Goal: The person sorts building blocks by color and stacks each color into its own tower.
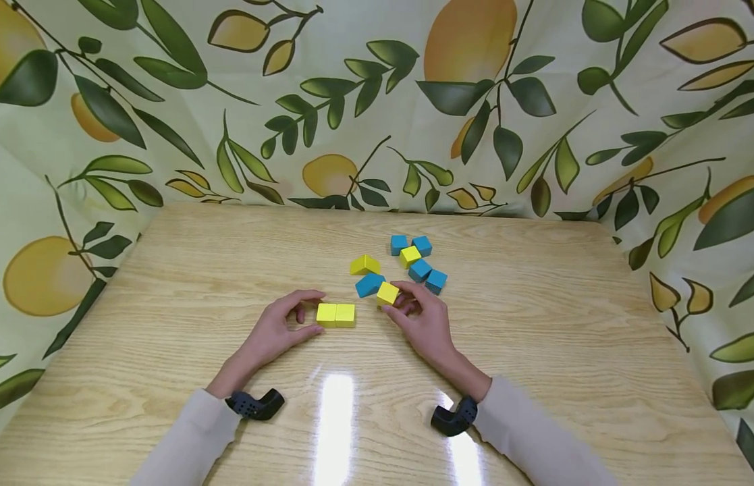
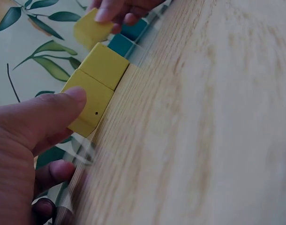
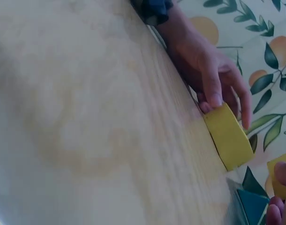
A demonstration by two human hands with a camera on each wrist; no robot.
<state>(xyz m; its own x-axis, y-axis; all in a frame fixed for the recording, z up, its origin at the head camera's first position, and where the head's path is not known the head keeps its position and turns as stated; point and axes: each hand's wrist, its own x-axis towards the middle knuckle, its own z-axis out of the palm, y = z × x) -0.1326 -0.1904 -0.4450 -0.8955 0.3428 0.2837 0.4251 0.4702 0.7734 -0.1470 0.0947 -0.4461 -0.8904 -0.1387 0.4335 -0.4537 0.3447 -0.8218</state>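
Two yellow cubes stand side by side on the table, a left one (image 1: 326,315) and a right one (image 1: 345,316). My left hand (image 1: 278,329) pinches the left cube's outer end, its thumb on the near side and a finger behind. Slightly to the right, my right hand (image 1: 426,325) holds another yellow cube (image 1: 387,294) between thumb and fingers, apart from the pair. In the left wrist view this held cube (image 2: 92,29) appears tilted and raised. Just behind it lies a blue triangular block (image 1: 369,285), with a yellow triangular block (image 1: 365,265) farther back.
Behind my right hand is a loose cluster: a yellow cube (image 1: 410,256) among several blue cubes (image 1: 420,270). The wooden table (image 1: 231,250) meets a leaf-and-fruit patterned cloth (image 1: 328,135) at its back and sides.
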